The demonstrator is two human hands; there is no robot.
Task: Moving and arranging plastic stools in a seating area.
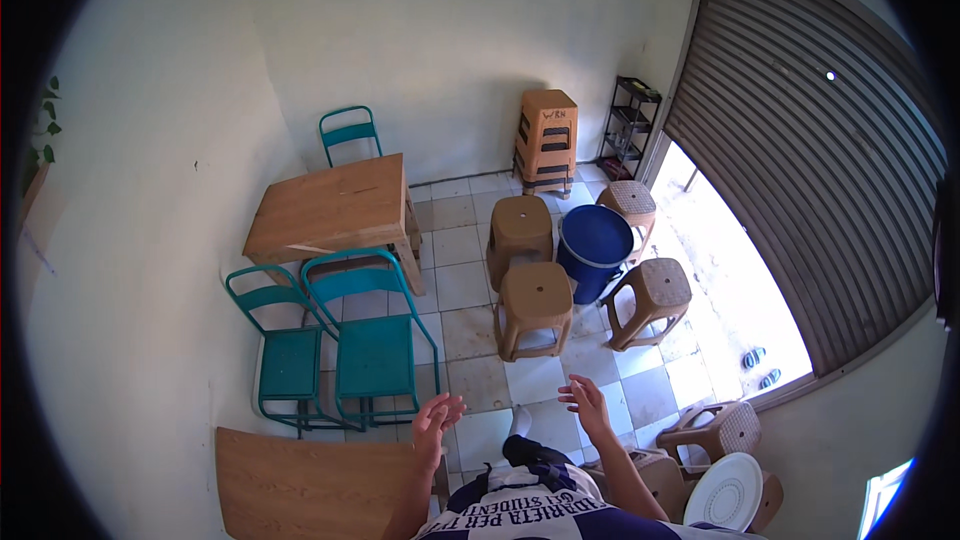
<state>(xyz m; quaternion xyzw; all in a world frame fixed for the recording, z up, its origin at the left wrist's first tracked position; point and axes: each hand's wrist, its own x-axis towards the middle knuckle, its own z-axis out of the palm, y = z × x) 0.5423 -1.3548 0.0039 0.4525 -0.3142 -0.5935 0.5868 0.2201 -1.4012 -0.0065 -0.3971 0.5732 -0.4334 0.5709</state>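
Observation:
Both of my hands are raised in front of me and hold nothing. My left hand (437, 418), fingers loosely spread, is nearest to the teal metal chair (375, 355) and the wooden table top (310, 480) at lower left. My right hand (584, 400) has its fingers apart too, below a brown plastic stool (536, 295) in the picture. Further off, a blue drum (597, 238) with a lid stands among several brown stools, one of them the patterned-top stool (664, 285) on its right. Neither hand touches any of these.
A second teal chair (290, 363) stands left, near a wooden table (335, 205). Stacked stools (547, 135) and a black rack (630, 125) line the far wall. On the right, a partly raised roller shutter (810, 140) has sandals (754, 357) beneath. A white round plate-like thing (724, 493) lies lower right.

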